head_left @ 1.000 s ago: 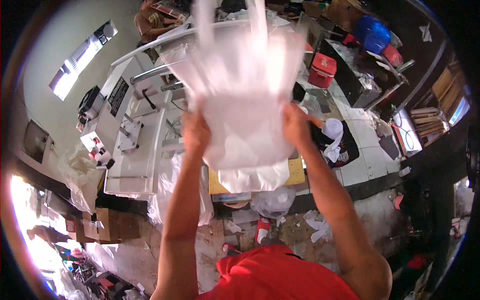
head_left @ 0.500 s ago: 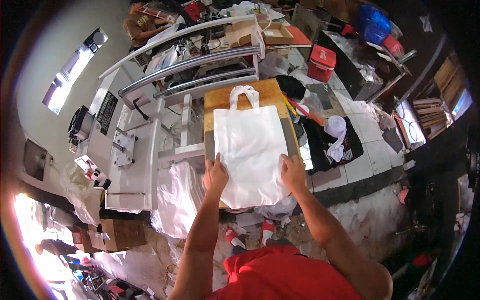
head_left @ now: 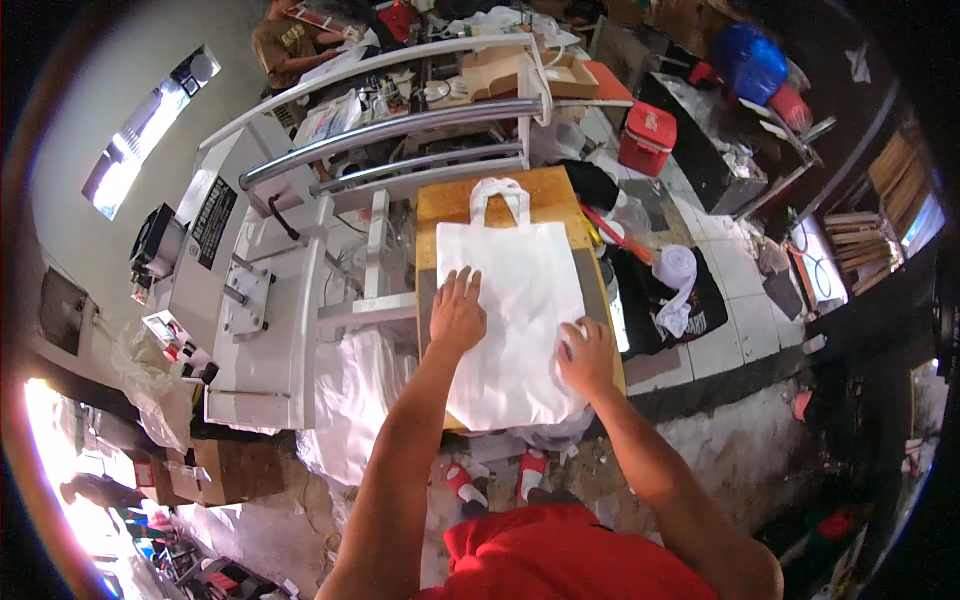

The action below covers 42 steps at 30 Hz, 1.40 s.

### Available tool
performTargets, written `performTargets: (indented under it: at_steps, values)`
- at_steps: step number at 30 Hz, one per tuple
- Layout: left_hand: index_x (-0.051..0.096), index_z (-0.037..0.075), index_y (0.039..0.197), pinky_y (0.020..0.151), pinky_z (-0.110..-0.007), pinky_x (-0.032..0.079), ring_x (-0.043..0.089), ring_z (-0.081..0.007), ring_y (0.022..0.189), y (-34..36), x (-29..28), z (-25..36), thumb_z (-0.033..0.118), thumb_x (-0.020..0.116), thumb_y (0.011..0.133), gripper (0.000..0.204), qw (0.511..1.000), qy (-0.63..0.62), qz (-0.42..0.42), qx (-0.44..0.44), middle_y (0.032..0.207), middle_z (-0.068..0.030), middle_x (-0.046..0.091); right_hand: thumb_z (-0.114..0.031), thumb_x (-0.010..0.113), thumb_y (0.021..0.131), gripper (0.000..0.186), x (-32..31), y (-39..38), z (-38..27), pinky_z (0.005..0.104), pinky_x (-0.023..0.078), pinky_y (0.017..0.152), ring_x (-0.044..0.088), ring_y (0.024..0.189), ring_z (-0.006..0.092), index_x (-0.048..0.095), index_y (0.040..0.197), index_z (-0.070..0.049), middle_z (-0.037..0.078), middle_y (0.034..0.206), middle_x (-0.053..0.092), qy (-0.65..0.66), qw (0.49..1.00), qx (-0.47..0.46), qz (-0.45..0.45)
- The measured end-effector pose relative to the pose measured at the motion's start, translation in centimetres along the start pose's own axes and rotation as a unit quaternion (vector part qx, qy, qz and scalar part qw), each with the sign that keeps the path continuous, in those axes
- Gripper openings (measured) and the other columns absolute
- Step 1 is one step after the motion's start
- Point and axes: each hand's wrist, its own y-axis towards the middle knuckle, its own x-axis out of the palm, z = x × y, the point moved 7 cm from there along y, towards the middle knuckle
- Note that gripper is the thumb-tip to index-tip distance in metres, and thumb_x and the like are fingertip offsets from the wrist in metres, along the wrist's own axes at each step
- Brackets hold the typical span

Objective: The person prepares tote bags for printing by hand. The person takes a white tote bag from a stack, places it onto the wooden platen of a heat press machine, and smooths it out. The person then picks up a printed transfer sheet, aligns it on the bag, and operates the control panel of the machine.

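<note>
A white fabric tote bag (head_left: 515, 285) lies flat, handles toward the top, on a wooden board (head_left: 540, 190) with a grey middle section. My left hand (head_left: 458, 310) rests open on the left part of the bag, fingers outstretched. My right hand (head_left: 585, 355) touches the bag's right side, open, with fingers apart and slightly bent. Neither hand grips anything. A pile of white bags (head_left: 355, 390) is below the board's left side.
A white machine frame (head_left: 255, 380) with steel bars (head_left: 400, 125) stands left and behind. Right are a white roll (head_left: 673, 270) on black cloth, a red cooler (head_left: 646, 140) and handled tools (head_left: 615, 235). A co-worker (head_left: 280, 55) stands at a cluttered bench; cardboard boxes (head_left: 230, 470) sit lower left.
The bag, earlier raised and blurred in both hands, now lies on the board. Since half a second ago, my left hand has moved up onto the bag and its fingers have spread.
</note>
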Motion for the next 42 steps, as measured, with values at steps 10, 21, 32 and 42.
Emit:
performTargets:
  at_steps: [10, 21, 32, 42]
  values:
    - [0.028, 0.014, 0.160, 0.125, -0.054, 0.013, 0.014, -0.0464, 0.153, 5.2, 2.0, -7.7, 0.037, 0.041, 0.095, 0.071, 0.970, 0.076, -0.176, -0.150, 0.168, -0.0126, 0.021, -0.022, 0.070, 0.084, 0.040, 0.6, -0.3, -0.4, 0.0546, 0.036, 0.102, 0.046, 0.121, 0.0361, 0.064, 0.122, -0.014, 0.012, 0.126, 0.053, -0.014, 0.996, 0.039, -0.075]
    - [0.056, 0.007, 0.133, 0.097, -0.055, 0.044, 0.055, -0.0432, 0.113, -11.7, -2.1, -2.5, 0.025, 0.065, 0.085, 0.052, 0.972, -0.129, 0.036, -0.194, 0.125, -0.0222, 0.056, -0.018, 0.073, 0.081, 0.038, 1.0, -0.4, 1.5, 0.0512, 0.040, 0.097, 0.050, 0.114, 0.0358, 0.065, 0.117, -0.007, 0.013, 0.121, 0.054, 0.095, 0.995, 0.041, 0.000]
    - [0.058, 0.003, 0.129, 0.089, -0.052, 0.048, 0.058, -0.0434, 0.105, -13.7, -0.1, -2.7, 0.017, 0.066, 0.085, 0.047, 0.963, -0.138, 0.129, -0.190, 0.111, -0.0246, 0.059, -0.019, 0.075, 0.081, 0.038, 1.2, -1.1, 0.7, 0.0541, 0.038, 0.097, 0.047, 0.117, 0.0359, 0.068, 0.117, -0.009, 0.012, 0.123, 0.053, 0.055, 0.998, 0.033, -0.010]
    - [0.058, -0.001, 0.126, 0.079, -0.043, 0.049, 0.061, -0.0346, 0.090, -19.7, -2.2, -5.5, 0.005, 0.057, 0.092, 0.035, 0.903, -0.290, 0.180, -0.262, 0.099, -0.0201, 0.060, -0.010, 0.065, 0.090, 0.016, -3.3, -7.8, 8.2, 0.0469, 0.044, 0.093, 0.057, 0.102, 0.0347, 0.062, 0.103, -0.001, 0.018, 0.103, 0.059, 0.157, 0.954, 0.207, 0.150]
